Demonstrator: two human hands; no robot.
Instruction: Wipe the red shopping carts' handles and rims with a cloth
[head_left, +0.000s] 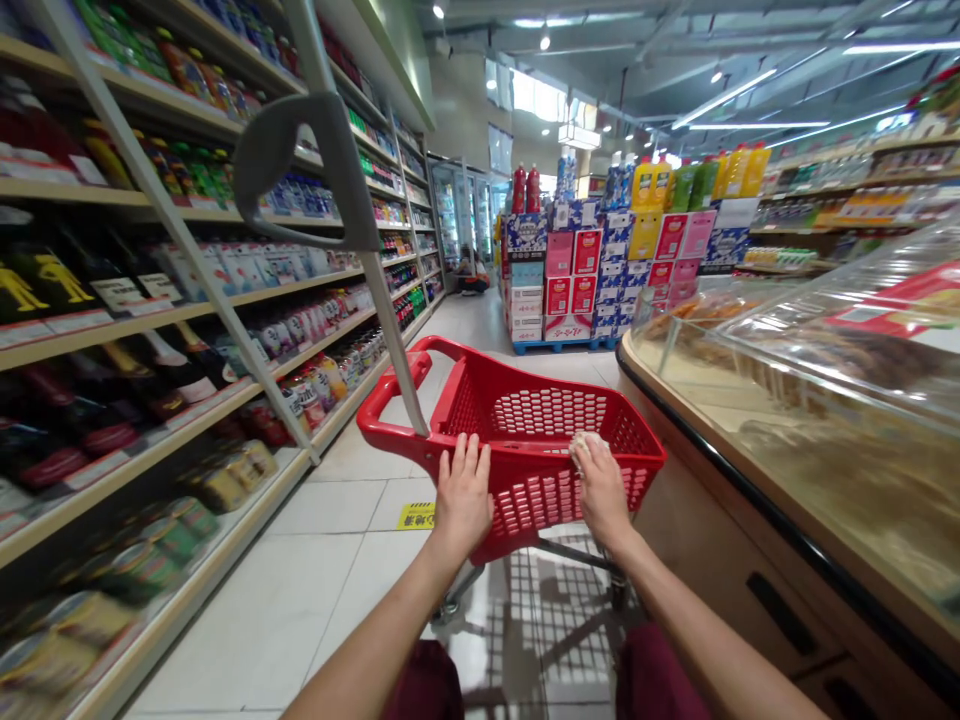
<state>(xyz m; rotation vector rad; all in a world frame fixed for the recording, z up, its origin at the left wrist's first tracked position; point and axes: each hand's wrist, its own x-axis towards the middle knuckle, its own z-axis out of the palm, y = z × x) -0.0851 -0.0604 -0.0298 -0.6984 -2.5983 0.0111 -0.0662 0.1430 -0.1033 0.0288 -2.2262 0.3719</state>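
Observation:
A red plastic shopping cart (525, 487) with a perforated basket stands side-on in front of me. My left hand (463, 495) lies over its near rim, close to the handle end, fingers bent across the edge and thumb outside. Further right along that rim, my right hand (602, 490) presses a crumpled whitish cloth (589, 447) against the plastic. Its fingers are closed over the cloth, hiding part of it. A metal pole (397, 350) with a grey plastic handle (352, 175) rises at the cart's left end.
Shelves of bottles and cans (285, 345) line the left. A glass-topped counter (712, 450) stands close on the right. Stacked drink cartons (559, 285) are behind the cart. A yellow floor sticker (416, 515) lies on the pale tiles (330, 580).

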